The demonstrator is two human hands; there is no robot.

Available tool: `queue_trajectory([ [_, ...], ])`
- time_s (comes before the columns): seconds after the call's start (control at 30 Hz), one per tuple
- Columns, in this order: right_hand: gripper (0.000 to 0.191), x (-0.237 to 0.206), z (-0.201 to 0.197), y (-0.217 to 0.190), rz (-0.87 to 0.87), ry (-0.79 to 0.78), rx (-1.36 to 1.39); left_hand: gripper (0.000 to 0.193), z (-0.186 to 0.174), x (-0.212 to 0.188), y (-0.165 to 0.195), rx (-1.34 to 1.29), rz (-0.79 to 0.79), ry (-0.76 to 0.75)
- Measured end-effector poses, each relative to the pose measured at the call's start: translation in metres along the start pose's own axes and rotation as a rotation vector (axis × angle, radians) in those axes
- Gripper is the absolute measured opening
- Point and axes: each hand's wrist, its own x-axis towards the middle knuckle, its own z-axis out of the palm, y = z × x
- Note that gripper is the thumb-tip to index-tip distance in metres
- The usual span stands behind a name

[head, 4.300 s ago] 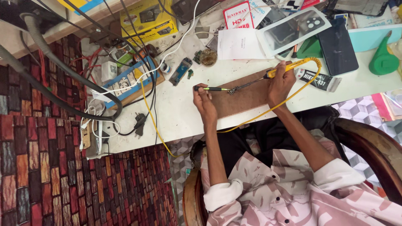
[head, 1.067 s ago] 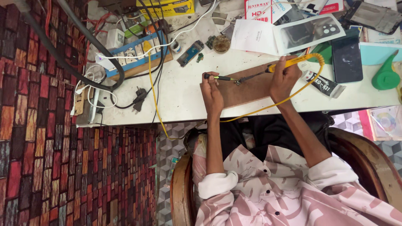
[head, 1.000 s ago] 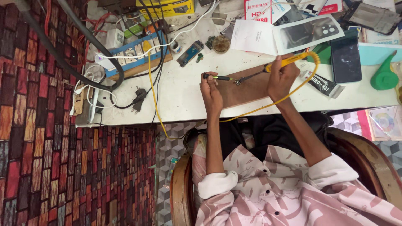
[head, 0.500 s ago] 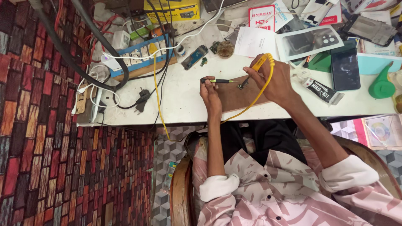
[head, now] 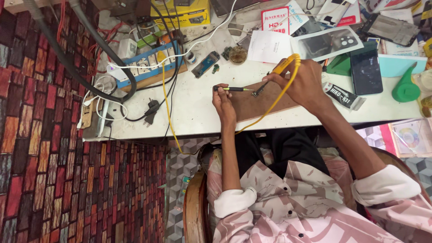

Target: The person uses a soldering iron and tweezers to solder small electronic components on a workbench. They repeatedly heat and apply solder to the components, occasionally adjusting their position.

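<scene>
Yellow-handled soldering iron (head: 282,67), light and stiff, sat pinched by its grip in the right hand (head: 306,83), while the left hand (head: 223,99) pinched tweezers (head: 234,89) over the brown board (head: 258,101).

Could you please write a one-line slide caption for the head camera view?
Left hand steadies tweezers while right hand brings a yellow soldering iron to a small part on the brown board.

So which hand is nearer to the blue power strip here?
Left. The left hand grips a thin tool on the brown board, just right of the blue power strip. The right hand, holding the yellow soldering iron, is farther right.
</scene>
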Motion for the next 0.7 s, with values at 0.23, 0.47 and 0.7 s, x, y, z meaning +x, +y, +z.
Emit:
queue_trajectory([
  [0.23,0.036,0.002,0.004,-0.008,-0.026,-0.012,-0.039,0.031,-0.004,0.0,-0.003,-0.016,0.008,0.007],
  [0.47,0.035,0.007,-0.002,-0.009,0.031,-0.082,0.005,0.032,-0.007,0.001,-0.003,-0.037,-0.018,0.025],
  [0.7,0.033,-0.001,0.003,-0.015,0.133,-0.052,-0.003,0.032,-0.013,0.005,-0.011,-0.038,-0.027,0.036],
])
